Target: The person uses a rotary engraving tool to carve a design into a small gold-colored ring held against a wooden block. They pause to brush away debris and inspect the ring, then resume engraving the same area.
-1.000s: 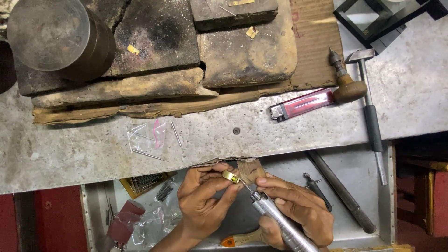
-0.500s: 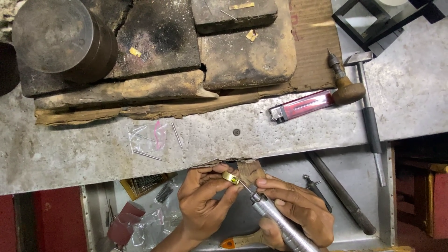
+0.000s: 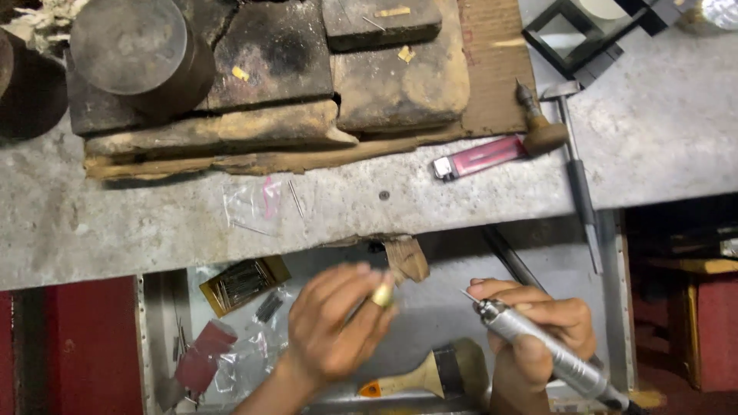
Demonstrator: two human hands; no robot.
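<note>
The left hand (image 3: 334, 327) pinches a small gold-coloured ring (image 3: 382, 294) between thumb and fingertips; the hand is blurred, so the exact hold is hard to read, but the ring sits right at the fingertips, over the open drawer (image 3: 615, 307). The right hand (image 3: 538, 330) is wrapped around a silver rotary tool (image 3: 542, 350), gripped like a thick pen, its fine needle tip (image 3: 470, 295) pointing up and left toward the ring. Tip and ring are apart, with a gap of bare drawer between them.

Just beyond the ring, a worn wooden peg (image 3: 407, 260) juts out from the bench edge. Under the hands, in the drawer, lies a brush with a pale wooden handle (image 3: 419, 376). Further left in the drawer are clear plastic bags (image 3: 254, 350), a dark red pouch (image 3: 201, 361) and a small packet of thin drill bits (image 3: 244, 283).

Up on the grey bench (image 3: 115, 223) lies a pink lighter (image 3: 478, 159), beside it a small hammer (image 3: 576, 169) and a wooden-handled tool (image 3: 540, 127). Behind them sit charred blocks (image 3: 400, 84) and a round steel block (image 3: 134, 50).
</note>
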